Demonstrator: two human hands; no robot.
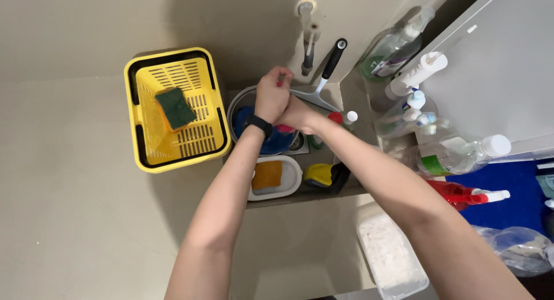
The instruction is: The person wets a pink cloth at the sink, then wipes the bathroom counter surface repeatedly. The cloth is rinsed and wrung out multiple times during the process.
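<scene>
Pink-red item, small and mostly hidden, sits clasped between left hand and right hand at frame centre, above the blue bowl; a firm, steady grip over it seems wise.

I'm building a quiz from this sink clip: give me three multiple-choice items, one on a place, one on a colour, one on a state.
1. Where does the green sponge lie?
A. in the yellow basket
B. in the white dish
C. on the floor

2. What colour is the spray bottle's trigger head?
A. green
B. red
C. black

3. How are the hands?
A. far apart
B. flat on the counter
C. pressed together over the sink

Answers: 1 A, the sponge rests inside the basket. 2 B, its head is red. 3 C, left hand and right hand meet above the sink.
</scene>
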